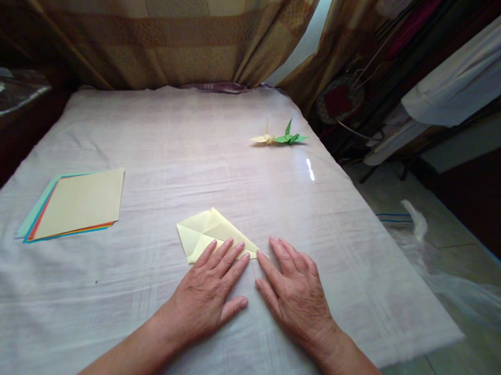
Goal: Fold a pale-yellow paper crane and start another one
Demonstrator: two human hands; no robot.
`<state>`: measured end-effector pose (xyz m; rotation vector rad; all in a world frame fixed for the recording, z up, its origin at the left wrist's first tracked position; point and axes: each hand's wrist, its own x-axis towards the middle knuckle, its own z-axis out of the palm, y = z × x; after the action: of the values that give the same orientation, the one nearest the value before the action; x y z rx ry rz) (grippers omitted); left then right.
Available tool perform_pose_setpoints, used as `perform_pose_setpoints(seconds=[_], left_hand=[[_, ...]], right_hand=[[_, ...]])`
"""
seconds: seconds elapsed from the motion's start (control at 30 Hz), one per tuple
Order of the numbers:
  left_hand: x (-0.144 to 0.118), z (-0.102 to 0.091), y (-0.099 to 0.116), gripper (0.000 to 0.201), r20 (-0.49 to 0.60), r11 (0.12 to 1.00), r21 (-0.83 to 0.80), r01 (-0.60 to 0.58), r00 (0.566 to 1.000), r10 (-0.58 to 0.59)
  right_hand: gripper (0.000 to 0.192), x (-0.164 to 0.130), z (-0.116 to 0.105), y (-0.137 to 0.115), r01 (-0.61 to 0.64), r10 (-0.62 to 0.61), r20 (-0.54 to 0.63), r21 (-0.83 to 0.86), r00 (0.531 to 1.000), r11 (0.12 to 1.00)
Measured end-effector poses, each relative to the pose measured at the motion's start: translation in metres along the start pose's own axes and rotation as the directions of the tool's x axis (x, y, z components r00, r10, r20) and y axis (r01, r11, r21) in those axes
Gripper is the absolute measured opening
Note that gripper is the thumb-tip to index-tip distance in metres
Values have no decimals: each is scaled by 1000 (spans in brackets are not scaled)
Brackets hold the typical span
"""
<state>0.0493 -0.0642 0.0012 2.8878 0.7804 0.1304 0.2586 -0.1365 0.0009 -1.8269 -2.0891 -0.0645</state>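
head view: both hands (252,292) flat, left fingertips (225,248) pressing folded yellow paper (207,230).

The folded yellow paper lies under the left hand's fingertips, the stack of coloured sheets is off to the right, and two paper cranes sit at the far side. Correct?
Not quite. The head view shows the stack of coloured sheets lying to the left, not the right. The rest holds.

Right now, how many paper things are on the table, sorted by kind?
Finished paper cranes: 2, one yellow, one green
Half-folded yellow sheet, under the left hand: 1
Stack of flat coloured sheets: 1
Total: 4
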Motion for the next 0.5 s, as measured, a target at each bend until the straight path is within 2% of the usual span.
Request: perform_pose_setpoints(seconds=[0.3,0.5], left_hand=[[1,-4,1,66,32,999,-34,12,999,-10],[2,-10,-2,67,82,997,-76,14,997,-8]], right_hand=[[39,1,2,1,47,-46,-22,48,999,998],[39,1,2,1,78,-78,-17,7,997,997]])
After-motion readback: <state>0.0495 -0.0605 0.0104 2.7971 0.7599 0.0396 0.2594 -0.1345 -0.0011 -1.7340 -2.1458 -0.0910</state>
